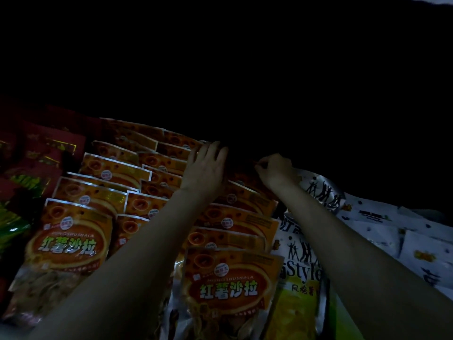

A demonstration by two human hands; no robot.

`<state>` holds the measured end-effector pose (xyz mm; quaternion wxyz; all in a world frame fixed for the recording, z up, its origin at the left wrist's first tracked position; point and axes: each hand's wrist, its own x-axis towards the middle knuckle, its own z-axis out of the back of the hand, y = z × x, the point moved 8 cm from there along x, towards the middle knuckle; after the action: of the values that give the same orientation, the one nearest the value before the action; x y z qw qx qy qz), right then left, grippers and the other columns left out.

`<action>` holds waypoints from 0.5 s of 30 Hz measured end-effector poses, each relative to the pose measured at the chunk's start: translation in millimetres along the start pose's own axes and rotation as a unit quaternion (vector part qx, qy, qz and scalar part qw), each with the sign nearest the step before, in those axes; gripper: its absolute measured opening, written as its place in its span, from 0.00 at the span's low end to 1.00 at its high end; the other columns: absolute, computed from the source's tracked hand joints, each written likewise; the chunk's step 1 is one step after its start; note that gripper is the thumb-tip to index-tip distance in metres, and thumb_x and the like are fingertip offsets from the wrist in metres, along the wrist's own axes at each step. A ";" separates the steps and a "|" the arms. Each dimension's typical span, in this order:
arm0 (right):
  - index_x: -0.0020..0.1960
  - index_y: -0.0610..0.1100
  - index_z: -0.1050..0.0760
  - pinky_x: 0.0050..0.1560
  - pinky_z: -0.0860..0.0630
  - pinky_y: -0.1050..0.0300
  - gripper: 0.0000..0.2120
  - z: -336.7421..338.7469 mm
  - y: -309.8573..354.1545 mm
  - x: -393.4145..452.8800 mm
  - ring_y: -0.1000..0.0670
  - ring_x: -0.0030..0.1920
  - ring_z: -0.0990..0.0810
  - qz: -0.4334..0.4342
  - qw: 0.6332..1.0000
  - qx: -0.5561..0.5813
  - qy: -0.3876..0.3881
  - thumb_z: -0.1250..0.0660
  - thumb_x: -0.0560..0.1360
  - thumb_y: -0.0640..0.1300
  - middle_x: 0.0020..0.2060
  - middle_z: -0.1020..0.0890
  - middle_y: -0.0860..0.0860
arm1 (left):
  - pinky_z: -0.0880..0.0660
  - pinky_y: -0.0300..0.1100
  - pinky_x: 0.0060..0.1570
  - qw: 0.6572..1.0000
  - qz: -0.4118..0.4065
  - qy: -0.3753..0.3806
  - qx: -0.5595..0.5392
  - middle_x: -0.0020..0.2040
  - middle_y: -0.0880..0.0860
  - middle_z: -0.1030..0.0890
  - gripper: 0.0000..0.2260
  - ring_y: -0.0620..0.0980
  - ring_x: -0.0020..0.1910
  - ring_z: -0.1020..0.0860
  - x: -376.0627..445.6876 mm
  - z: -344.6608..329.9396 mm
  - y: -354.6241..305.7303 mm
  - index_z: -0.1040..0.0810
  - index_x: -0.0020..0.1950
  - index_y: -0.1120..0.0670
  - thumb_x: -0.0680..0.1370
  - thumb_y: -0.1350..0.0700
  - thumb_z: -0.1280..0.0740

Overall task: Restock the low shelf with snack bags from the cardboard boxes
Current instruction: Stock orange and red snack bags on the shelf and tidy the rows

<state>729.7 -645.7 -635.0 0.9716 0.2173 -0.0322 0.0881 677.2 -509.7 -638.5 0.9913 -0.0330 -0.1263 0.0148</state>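
Observation:
Orange snack bags (pixel 230 288) stand in three rows that run back into the dark shelf. My left hand (pixel 207 165) lies with straight fingers on the bags at the back of the right-hand orange row. My right hand (pixel 274 171) is beside it, fingers curled, pinching the top edge of a dark orange bag (pixel 241 175) deep in that row. The back of the shelf is black and hides what lies behind the hands. No cardboard box is in view.
White and yellow bags (pixel 302 273) with dancing figures fill the row to the right, with more white bags (pixel 382 222) beyond. Red bags (pixel 46 146) and green bags (pixel 14 224) lie at the far left.

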 end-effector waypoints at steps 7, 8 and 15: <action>0.60 0.39 0.24 0.35 0.31 0.54 0.13 11.6 19.3 -1.9 0.40 0.40 0.23 0.070 0.992 -0.050 -0.090 0.44 0.81 0.37 0.44 0.21 0.38 | 0.42 0.48 0.65 0.999 0.029 -0.020 -0.017 0.75 0.54 0.43 0.22 0.57 0.71 0.44 -6.9 15.9 16.6 0.45 0.76 0.53 0.82 0.52 0.47; 0.60 0.39 0.24 0.36 0.29 0.53 0.13 15.4 20.8 -2.3 0.39 0.42 0.22 0.080 0.990 -0.048 -0.106 0.44 0.81 0.37 0.45 0.20 0.38 | 0.41 0.48 0.65 0.999 0.029 -0.018 -0.023 0.74 0.55 0.43 0.23 0.57 0.71 0.43 -6.8 17.0 17.5 0.45 0.76 0.53 0.81 0.52 0.46; 0.62 0.39 0.24 0.45 0.28 0.56 0.14 40.6 28.0 -10.3 0.39 0.51 0.21 0.134 0.974 0.046 -0.177 0.43 0.80 0.36 0.52 0.20 0.38 | 0.36 0.50 0.63 0.990 0.099 0.051 -0.084 0.78 0.53 0.55 0.24 0.63 0.70 0.40 -1.0 4.4 52.9 0.40 0.74 0.56 0.79 0.53 0.39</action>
<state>713.5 -639.7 -587.7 0.9190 0.2673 -0.2283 0.1787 674.0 -456.7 -638.1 0.9838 -0.1292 -0.0728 0.1010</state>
